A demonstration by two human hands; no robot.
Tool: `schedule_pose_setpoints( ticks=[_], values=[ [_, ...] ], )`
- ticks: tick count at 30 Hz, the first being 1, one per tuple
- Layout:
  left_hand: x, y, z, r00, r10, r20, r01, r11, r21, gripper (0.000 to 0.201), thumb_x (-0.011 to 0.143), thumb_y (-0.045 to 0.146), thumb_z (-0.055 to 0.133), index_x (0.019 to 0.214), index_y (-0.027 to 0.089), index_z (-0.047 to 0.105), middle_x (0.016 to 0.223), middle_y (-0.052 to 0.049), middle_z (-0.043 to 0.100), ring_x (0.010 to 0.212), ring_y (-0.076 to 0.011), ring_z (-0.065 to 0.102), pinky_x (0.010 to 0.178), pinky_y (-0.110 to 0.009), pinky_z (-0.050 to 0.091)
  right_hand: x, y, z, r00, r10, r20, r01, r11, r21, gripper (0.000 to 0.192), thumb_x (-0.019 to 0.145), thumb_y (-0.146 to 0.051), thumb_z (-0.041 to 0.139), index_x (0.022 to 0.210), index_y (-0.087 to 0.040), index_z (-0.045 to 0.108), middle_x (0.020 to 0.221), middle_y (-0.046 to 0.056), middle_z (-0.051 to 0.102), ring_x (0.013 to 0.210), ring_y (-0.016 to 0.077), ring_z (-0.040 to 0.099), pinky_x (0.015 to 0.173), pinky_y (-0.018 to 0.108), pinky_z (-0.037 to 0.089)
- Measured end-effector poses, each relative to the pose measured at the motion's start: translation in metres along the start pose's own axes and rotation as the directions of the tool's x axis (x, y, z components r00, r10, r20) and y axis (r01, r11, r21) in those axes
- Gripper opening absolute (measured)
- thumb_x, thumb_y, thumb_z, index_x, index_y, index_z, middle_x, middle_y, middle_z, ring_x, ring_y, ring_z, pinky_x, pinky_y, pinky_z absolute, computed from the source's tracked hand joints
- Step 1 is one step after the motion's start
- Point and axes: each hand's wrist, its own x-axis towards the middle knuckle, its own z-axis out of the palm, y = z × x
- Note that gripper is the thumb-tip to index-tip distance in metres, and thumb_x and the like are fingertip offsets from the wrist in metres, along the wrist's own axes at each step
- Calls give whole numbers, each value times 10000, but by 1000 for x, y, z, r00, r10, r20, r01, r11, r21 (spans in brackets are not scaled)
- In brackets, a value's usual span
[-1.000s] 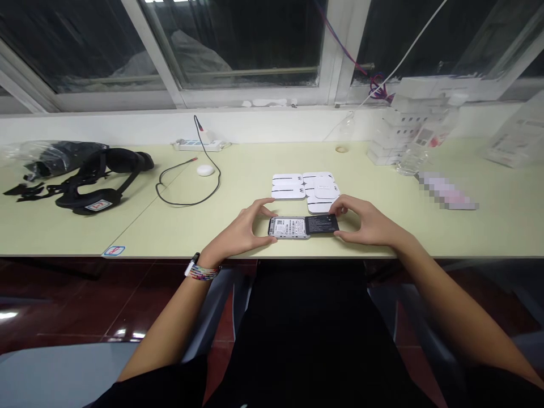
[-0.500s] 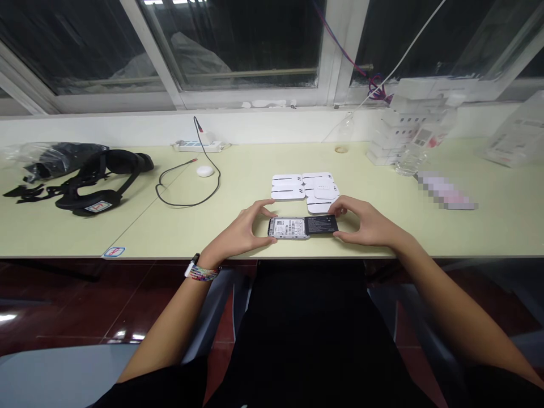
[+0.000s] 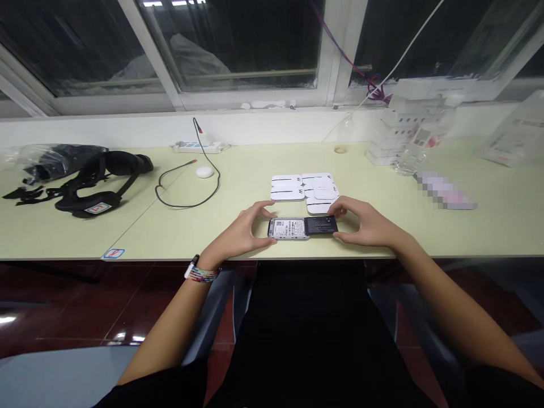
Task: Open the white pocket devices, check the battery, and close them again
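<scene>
left hand [image 3: 241, 231] pinches open device [image 3: 289, 228] | right hand [image 3: 369, 222] grips black battery [image 3: 321, 225] | risk: a skewed push could jam battery or slide device across desk [image 3: 212, 226]

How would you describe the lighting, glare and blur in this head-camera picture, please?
Head view: even indoor light on the table, with dark window panes reflecting ceiling lights along the top edge; wide-angle bending curves the table edge; a pixelated patch sits at right; the boxes are smeared, while both hands and the device look sharp.
</scene>
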Motion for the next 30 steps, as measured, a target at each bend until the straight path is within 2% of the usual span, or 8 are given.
schedule_pose_setpoints(
  ticks=[30],
  values=[
    [0,2,-1,1000,3,0,-3,1000,12,784,906,387,847,1595,350,475,1482,-71,715,1486,-373,590,1267,-589,419,-1,0,0,1000,19,-11,-19,1000,-4,297,855,-300,816,1111,-295,666,1168,61,746,1055,298,725,964,504,625]
  ],
)
